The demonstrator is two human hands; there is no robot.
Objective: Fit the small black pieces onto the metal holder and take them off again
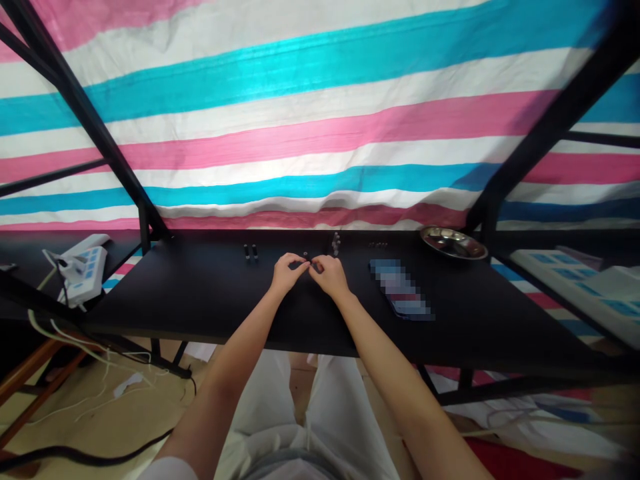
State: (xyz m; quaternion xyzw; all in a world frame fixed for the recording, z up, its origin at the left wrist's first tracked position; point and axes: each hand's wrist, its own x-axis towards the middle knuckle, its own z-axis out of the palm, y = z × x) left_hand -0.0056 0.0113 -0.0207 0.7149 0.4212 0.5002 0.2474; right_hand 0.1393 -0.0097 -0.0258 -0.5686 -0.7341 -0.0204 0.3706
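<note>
My left hand (289,272) and my right hand (330,274) meet over the middle of the black table (200,293). Thumb and fingers of each are pinched closed around something small and dark, mostly hidden between the fingertips. A tiny light-tipped piece (305,253) shows just beyond them. To the left of my left hand stand two short dark cylinders with pale ends (255,252), side by side. Behind my right hand is a small cluster of greyish pieces (336,244), partly covered by it. Further right lies a short row of tiny pieces (379,245).
A dark phone-like slab (401,289), its surface blurred, lies right of my right arm. Behind it sits a shiny divided metal plate (454,244). Black frame posts (107,140) flank the table. Power strips (85,275) and cables lie at left. A striped sheet hangs behind.
</note>
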